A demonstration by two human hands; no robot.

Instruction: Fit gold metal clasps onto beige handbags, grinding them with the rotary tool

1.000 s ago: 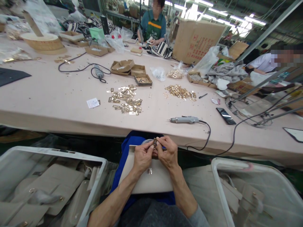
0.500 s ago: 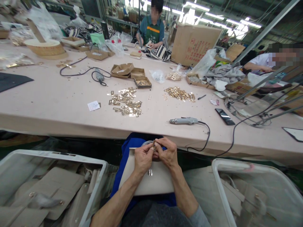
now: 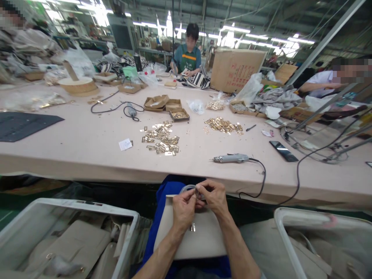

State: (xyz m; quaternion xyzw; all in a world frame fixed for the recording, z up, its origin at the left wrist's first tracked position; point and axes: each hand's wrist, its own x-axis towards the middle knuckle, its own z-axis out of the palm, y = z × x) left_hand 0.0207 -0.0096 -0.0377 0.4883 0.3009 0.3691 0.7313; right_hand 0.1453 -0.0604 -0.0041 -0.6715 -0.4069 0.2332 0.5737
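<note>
Both hands pinch a small metal clasp (image 3: 197,191) above a beige bag (image 3: 188,236) on the lap: left hand (image 3: 183,207) and right hand (image 3: 213,197) fingers grasping it, below the surface (image 3: 87,147) edge.

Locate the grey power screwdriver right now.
Head view, right of centre: the power screwdriver lies on the table near its front edge, just beyond the right hand, left of the black phone.

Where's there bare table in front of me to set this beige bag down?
Bare: the tabletop between the dark mat and the white card, and the near edge between buckle pile and electric screwdriver. Crowded: the right side, with phone and cables.
</note>
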